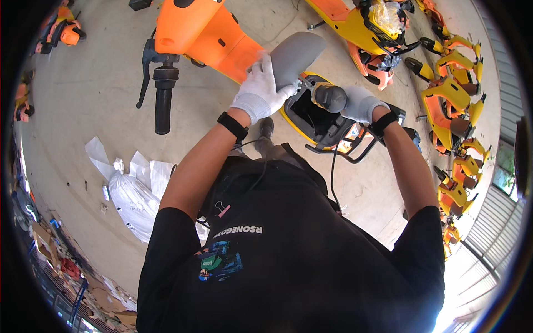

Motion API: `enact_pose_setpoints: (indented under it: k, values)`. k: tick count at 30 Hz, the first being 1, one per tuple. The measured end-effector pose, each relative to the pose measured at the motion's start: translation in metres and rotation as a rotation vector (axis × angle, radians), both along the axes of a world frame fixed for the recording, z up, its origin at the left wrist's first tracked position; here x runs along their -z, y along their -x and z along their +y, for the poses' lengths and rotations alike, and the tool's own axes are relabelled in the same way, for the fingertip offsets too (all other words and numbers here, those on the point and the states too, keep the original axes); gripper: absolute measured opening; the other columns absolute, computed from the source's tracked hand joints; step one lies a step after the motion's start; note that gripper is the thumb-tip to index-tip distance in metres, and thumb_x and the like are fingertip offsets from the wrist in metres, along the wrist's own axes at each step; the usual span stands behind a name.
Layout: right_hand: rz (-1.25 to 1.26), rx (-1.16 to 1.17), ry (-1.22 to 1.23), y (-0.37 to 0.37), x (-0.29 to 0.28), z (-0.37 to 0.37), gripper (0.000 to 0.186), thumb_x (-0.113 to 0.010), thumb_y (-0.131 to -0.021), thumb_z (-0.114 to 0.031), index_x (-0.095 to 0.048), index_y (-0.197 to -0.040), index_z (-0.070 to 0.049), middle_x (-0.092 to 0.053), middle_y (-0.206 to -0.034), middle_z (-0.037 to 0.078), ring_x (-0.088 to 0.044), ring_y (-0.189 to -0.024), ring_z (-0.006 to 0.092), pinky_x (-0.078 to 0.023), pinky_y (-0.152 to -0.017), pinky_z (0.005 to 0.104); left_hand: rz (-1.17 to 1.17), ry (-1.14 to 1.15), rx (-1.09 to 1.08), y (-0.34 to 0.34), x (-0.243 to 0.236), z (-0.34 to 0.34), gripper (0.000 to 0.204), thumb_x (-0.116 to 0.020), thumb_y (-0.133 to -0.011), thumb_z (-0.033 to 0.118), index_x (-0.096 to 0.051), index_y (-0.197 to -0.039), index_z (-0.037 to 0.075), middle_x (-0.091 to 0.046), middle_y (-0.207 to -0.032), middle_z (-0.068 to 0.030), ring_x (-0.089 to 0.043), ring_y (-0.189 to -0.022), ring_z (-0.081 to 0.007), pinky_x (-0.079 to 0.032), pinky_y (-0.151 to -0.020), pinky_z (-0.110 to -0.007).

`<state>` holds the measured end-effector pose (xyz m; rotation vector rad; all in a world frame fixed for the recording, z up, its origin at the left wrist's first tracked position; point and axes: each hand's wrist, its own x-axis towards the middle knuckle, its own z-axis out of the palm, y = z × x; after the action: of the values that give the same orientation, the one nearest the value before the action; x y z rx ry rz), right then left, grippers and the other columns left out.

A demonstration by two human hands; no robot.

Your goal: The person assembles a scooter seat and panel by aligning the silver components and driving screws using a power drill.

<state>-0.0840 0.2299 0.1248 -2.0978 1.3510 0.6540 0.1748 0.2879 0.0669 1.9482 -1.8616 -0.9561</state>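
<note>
Left hand (260, 89) in a white glove gripping the raised grey seat (294, 53), right hand (358, 104) in a white glove wrapped around a power drill (328, 97), drill tip at the seat hinge, over the open black box (311, 114) of an orange scooter (205, 33), white bags (133, 194) on the floor to the left

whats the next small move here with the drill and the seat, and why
Probably press the drill down at the seat hinge. The left hand holds the grey seat tipped up, the right hand grips the drill, and its tip sits at the open compartment's edge.
</note>
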Motion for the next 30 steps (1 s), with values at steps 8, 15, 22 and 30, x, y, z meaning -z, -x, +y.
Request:
enact_pose_setpoints:
  k: [8, 15, 22, 30]
  values:
    - [0.042, -0.044, 0.027, 0.007, 0.007, -0.010, 0.033, -0.063, -0.070, -0.012, -0.066, -0.102, -0.007, -0.068, -0.096, 0.021, -0.063, -0.094, 0.0418, -0.052, -0.082, 0.0435, -0.006, -0.025, 0.008, -0.001, -0.003, 0.000, 0.099, -0.068, -0.082, 0.047, -0.015, -0.147, -0.004, -0.038, -0.139, -0.0300, -0.053, -0.120, -0.0416, -0.045, -0.101, -0.043]
    - [-0.015, -0.010, -0.031, 0.020, 0.003, -0.016, 0.032, -0.064, -0.070, -0.014, -0.066, -0.102, -0.008, -0.068, -0.096, 0.021, -0.063, -0.094, 0.0415, -0.052, -0.081, 0.0434, 0.000, -0.024, 0.002, -0.002, 0.001, -0.001, 0.099, -0.068, -0.082, 0.047, -0.015, -0.148, -0.004, -0.037, -0.140, -0.0301, -0.052, -0.121, -0.0418, -0.045, -0.101, -0.043]
    - [0.096, -0.159, -0.008, 0.000, -0.002, -0.035, 0.034, -0.064, -0.070, -0.013, -0.066, -0.104, -0.010, -0.068, -0.095, 0.020, -0.063, -0.094, 0.0410, -0.052, -0.081, 0.0442, 0.013, 0.008, -0.013, -0.004, 0.003, -0.001, 0.098, -0.069, -0.082, 0.046, -0.016, -0.148, -0.005, -0.039, -0.139, -0.0307, -0.052, -0.121, -0.0423, -0.045, -0.101, -0.044]
    - [0.042, -0.147, -0.008, 0.008, -0.001, -0.034, 0.034, -0.065, -0.069, -0.013, -0.066, -0.103, -0.010, -0.068, -0.096, 0.020, -0.062, -0.094, 0.0415, -0.051, -0.081, 0.0438, 0.047, -0.167, -0.040, -0.002, -0.004, -0.003, 0.099, -0.069, -0.082, 0.049, -0.014, -0.151, 0.003, -0.033, -0.149, -0.0214, -0.042, -0.133, -0.0383, -0.040, -0.106, -0.049]
